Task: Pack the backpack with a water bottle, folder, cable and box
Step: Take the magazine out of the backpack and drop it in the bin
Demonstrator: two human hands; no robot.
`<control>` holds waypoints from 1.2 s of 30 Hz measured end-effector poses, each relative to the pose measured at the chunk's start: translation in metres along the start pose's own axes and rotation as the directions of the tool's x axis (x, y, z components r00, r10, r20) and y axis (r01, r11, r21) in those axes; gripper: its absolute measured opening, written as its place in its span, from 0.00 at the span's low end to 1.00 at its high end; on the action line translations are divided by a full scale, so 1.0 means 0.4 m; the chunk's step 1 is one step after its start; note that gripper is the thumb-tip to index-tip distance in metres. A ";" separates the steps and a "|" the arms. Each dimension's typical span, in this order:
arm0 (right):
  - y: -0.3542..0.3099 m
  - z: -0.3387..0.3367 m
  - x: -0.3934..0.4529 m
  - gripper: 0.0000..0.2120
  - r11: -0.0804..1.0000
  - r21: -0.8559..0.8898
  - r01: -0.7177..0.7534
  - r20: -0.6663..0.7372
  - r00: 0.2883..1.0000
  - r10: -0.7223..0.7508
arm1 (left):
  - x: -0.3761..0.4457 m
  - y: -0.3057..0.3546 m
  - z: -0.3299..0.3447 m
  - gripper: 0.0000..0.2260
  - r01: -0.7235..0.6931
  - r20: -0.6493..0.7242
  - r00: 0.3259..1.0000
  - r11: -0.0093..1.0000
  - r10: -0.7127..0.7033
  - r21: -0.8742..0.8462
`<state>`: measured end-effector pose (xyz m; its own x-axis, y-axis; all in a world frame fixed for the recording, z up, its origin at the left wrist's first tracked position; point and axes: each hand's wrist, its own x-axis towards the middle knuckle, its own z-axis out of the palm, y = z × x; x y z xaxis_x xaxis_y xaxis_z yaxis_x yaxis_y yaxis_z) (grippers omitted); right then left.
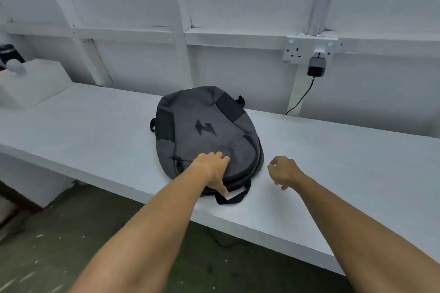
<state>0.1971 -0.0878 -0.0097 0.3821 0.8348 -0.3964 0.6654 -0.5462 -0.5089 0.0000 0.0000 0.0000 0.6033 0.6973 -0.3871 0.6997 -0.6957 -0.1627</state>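
step: opening the bag, i judge; pin the near end and find the zip pull.
bag: flat on the bench, zipped, handle towards the person.
left hand: fingers curled on the near end, thumb down by the handle.
right hand: beside the bag, loosely curled, holding nothing.
make: grey woven cloth, black panels, soft dome.
bottle, folder, cable, box: not in view.

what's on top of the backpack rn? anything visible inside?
Only the left hand rests on the grey backpack, near its handle end. The right hand hovers beside it over the white bench. The fabric hides the interior.
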 end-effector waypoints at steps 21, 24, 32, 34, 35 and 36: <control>-0.124 -0.037 0.231 0.12 0.986 -0.067 0.153 -0.549 0.819 -0.165 | 0.047 -0.216 -0.455 0.04 -0.062 -0.360 0.909 0.784 -0.212 -0.617; -0.185 -0.011 0.231 0.13 0.951 -0.175 0.255 -0.491 0.815 -0.309 | 0.056 -0.200 -0.469 0.07 -0.066 -0.328 0.924 0.766 -0.195 -0.640; -0.287 0.102 0.313 0.24 0.575 0.771 -0.274 -0.018 0.893 0.449 | 0.076 -0.182 -0.440 0.10 -0.108 -0.314 0.938 0.741 -0.144 -0.663; -0.317 0.108 0.332 0.28 0.500 0.812 -0.302 0.022 0.872 0.490 | 0.073 -0.179 -0.439 0.09 -0.132 -0.328 0.936 0.738 -0.127 -0.662; -0.332 0.112 0.339 0.32 0.486 0.808 -0.334 0.051 0.860 0.507 | 0.073 -0.177 -0.438 0.09 -0.145 -0.337 0.934 0.738 -0.118 -0.659; -0.343 0.113 0.343 0.35 0.486 0.788 -0.377 0.080 0.846 0.527 | 0.072 -0.176 -0.438 0.08 -0.153 -0.343 0.933 0.738 -0.112 -0.657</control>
<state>0.1293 0.0986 -0.0289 0.6224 0.4134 -0.6646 -0.3262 -0.6348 -0.7004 0.0354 0.0993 0.1592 0.6157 0.7874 -0.0318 0.6757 -0.5068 0.5354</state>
